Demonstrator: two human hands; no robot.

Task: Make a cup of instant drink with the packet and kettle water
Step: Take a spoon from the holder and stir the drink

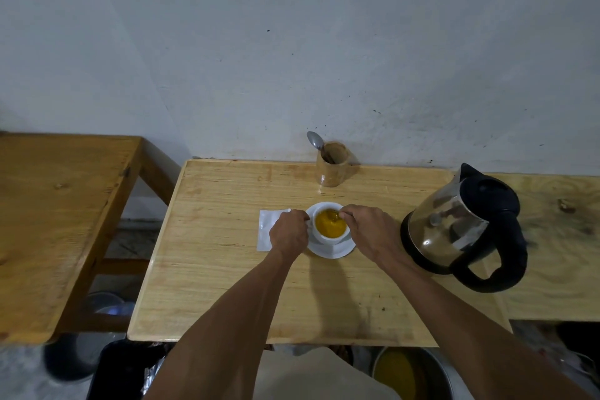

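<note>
A white cup [324, 238] full of orange-yellow drink stands on a white saucer [337, 252] in the middle of the wooden table [227, 286]. My left hand [289, 234] grips the cup's left side. My right hand [367, 230] pinches a small spoon [337, 214] whose tip dips into the drink at the cup's far rim. A flat white packet [268, 229] lies left of the cup, partly under my left hand. The steel kettle [454, 224] with black lid and handle stands to the right, close to my right forearm.
A wooden holder [334, 169] with another spoon [315, 140] stands at the table's back edge by the wall. A second wooden table [48, 204] is to the left. Pots and a bowl of yellow liquid [406, 373] sit on the floor below.
</note>
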